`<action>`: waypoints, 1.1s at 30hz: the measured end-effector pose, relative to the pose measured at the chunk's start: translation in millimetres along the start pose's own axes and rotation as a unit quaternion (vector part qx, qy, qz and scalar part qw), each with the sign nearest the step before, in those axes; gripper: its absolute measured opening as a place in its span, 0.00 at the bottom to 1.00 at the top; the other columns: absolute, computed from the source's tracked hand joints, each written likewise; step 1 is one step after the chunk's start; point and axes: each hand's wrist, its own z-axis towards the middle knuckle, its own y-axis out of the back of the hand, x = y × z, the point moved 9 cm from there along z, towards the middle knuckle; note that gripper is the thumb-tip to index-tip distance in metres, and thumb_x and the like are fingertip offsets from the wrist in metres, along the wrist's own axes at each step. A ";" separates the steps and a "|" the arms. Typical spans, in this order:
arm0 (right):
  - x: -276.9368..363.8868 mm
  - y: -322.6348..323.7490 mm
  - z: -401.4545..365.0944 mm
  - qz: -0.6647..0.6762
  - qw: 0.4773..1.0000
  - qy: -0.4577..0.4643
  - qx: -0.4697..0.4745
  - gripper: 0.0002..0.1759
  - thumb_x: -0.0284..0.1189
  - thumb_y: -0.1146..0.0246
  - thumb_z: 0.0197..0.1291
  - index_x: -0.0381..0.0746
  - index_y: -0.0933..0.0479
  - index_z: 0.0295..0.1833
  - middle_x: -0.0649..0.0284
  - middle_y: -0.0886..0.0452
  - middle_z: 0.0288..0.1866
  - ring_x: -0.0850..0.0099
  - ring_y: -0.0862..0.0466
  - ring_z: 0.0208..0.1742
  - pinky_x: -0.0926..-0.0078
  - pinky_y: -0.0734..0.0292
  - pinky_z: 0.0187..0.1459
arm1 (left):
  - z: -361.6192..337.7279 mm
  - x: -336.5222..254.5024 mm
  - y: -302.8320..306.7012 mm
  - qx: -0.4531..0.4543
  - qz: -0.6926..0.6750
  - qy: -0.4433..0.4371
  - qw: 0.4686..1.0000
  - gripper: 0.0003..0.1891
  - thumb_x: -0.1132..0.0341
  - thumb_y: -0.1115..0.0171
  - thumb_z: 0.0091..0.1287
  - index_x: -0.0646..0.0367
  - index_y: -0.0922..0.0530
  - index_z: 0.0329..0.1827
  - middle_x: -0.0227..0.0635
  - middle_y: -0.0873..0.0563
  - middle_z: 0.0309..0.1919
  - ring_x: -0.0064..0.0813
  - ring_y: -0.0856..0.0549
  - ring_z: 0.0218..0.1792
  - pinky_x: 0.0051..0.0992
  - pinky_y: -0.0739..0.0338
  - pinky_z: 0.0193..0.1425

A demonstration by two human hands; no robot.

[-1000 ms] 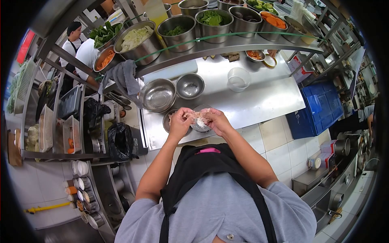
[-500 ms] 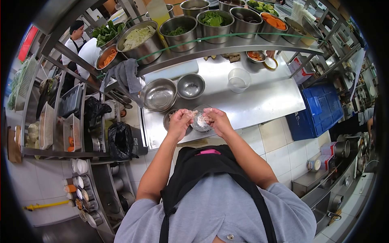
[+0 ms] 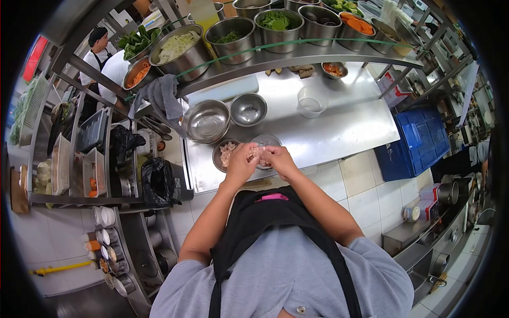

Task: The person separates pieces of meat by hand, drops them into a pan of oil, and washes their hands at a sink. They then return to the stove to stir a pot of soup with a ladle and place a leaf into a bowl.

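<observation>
My left hand (image 3: 242,160) and my right hand (image 3: 279,161) meet near the front edge of the steel table, fingers closed round pale pink meat (image 3: 256,155) between them. Below them is a clear bowl (image 3: 268,140), its contents mostly hidden by my hands. Just left of it, a steel bowl (image 3: 216,157) holds more chopped pink meat (image 3: 227,151), partly behind my left hand. Two shiny steel bowls, a large one (image 3: 206,122) and a smaller one (image 3: 248,109), stand farther back.
A clear plastic tub (image 3: 312,102) stands on the table (image 3: 350,127). Overhead, a steel shelf (image 3: 297,57) bears several pots of vegetables. A grey cloth (image 3: 159,98) hangs at its left end. A blue bin (image 3: 419,140) is at the right. Co-workers (image 3: 98,55) stand at the upper left.
Both hands have come together over the clear bowl, uncovering the meat in the left bowl. At the back right, another person's hand and the round item by the small bowl have left view.
</observation>
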 end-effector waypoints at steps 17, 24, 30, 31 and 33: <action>-18.3 31.8 -8.0 0.226 0.969 -0.089 -0.039 0.08 0.27 0.34 0.65 0.36 0.23 0.46 0.65 0.18 0.38 0.77 0.19 0.34 0.82 0.23 0.35 | -22.3 57.6 -12.8 0.033 -0.682 0.293 0.669 0.09 0.75 0.41 0.69 0.58 0.25 0.51 0.36 0.19 0.43 0.15 0.21 0.29 0.12 0.26 0.30; -30.5 49.3 -7.7 0.332 0.933 -0.117 -0.068 0.18 0.17 0.47 0.62 0.30 0.29 0.59 0.53 0.22 0.52 0.64 0.19 0.48 0.70 0.17 0.51 | -16.0 116.3 27.0 0.040 -0.691 0.241 0.681 0.12 0.78 0.48 0.61 0.57 0.27 0.47 0.29 0.27 0.29 0.17 0.31 0.21 0.19 0.38 0.20; -20.0 35.8 -7.1 0.327 0.938 -0.097 -0.060 0.24 0.13 0.52 0.59 0.24 0.34 0.63 0.49 0.25 0.56 0.56 0.20 0.58 0.62 0.20 0.62 | -17.3 181.6 40.7 0.086 0.056 0.205 0.973 0.10 0.72 0.46 0.62 0.61 0.29 0.47 0.45 0.21 0.32 0.43 0.20 0.32 0.38 0.26 0.35; -19.1 31.0 -5.0 0.318 0.942 -0.098 -0.036 0.25 0.12 0.53 0.59 0.23 0.35 0.64 0.48 0.25 0.57 0.56 0.20 0.60 0.61 0.20 0.64 | -19.0 164.2 42.6 0.103 0.168 0.205 0.959 0.12 0.70 0.44 0.63 0.65 0.27 0.48 0.56 0.18 0.38 0.58 0.16 0.45 0.47 0.21 0.51; -13.8 23.6 -4.4 0.309 0.946 -0.099 -0.013 0.26 0.11 0.54 0.58 0.23 0.35 0.65 0.48 0.26 0.58 0.55 0.21 0.61 0.61 0.21 0.65 | -19.9 154.4 41.2 0.114 0.250 0.145 0.950 0.12 0.68 0.42 0.64 0.59 0.24 0.49 0.57 0.18 0.42 0.59 0.17 0.49 0.49 0.21 0.53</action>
